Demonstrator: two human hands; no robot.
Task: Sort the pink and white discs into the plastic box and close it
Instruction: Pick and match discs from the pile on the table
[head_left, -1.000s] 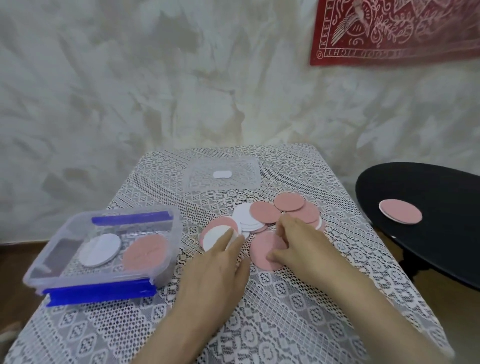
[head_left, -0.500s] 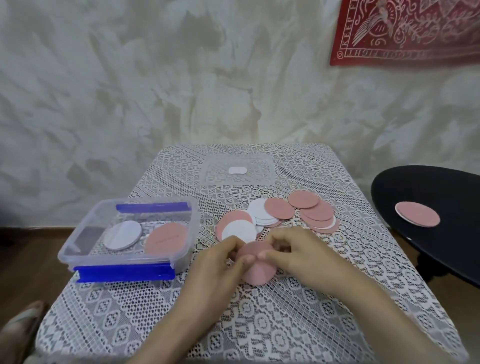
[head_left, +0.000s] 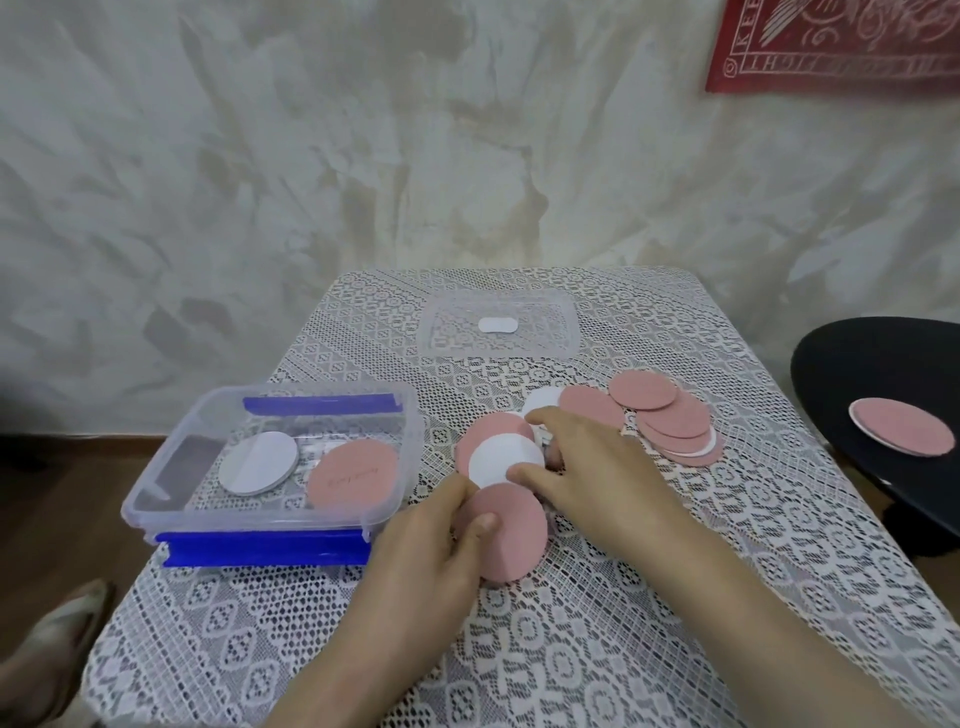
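**Both hands on the disc pile**

I see my left hand (head_left: 415, 551) pinching a pink disc (head_left: 511, 530) at its left edge, thumb on top, the disc tilted just off the bench (head_left: 727, 597). My right hand (head_left: 587, 467) arches over a white disc (head_left: 501, 460), thumb and forefinger touching its rim; whether it grips, I cannot tell. The plastic box (head_left: 270, 467) stands open at left, holding one white and one pink disc. Faint writing on that pink one is unreadable.
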